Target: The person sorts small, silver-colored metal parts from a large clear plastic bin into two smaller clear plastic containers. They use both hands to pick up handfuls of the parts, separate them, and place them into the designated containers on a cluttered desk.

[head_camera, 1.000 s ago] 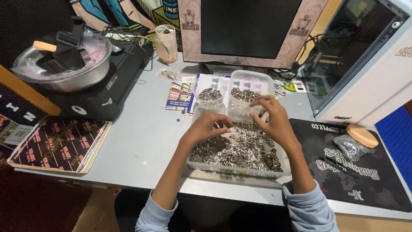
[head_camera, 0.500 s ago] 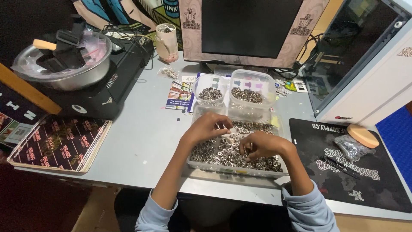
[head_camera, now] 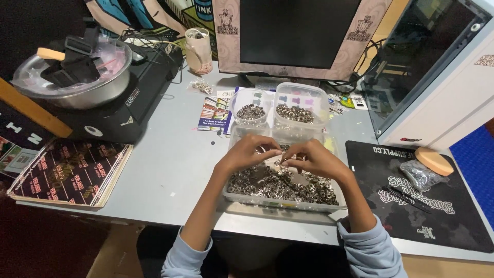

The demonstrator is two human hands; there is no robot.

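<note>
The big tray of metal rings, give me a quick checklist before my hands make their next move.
1. Big tray fully on the desk: ok.
2. Left hand and right hand over the tray: ok.
3. A ring pinched between fingertips: cannot tell.
4. Round tub open, partly filled: ok.
5. Square tub open, partly filled: ok.

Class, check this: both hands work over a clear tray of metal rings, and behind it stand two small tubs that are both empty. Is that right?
Not quite. The head view shows both tubs holding metal rings, not empty. The rest stands: left hand and right hand work over the clear tray of rings.
</note>
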